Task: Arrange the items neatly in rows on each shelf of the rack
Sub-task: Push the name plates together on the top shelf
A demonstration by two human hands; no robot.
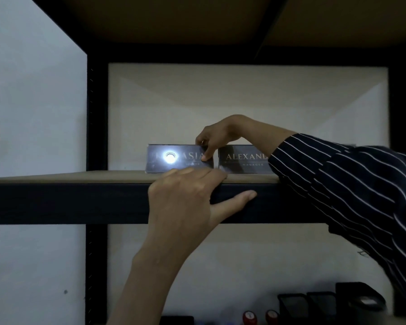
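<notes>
On shelf (56,177), right hand (217,137) pinches nameplate (188,158) at its right end; plate extends left, parallel to edge. Left hand (185,195) spread flat.

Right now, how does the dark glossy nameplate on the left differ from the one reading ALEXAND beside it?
The right hand pinches the dark glossy left nameplate at its top right corner; no hand holds the dark right nameplate. The left nameplate bears a bright glare spot; the right nameplate has none. A striped sleeve hides the right nameplate's end; the left nameplate shows both ends. Both stand upright with pale lettering.
</notes>
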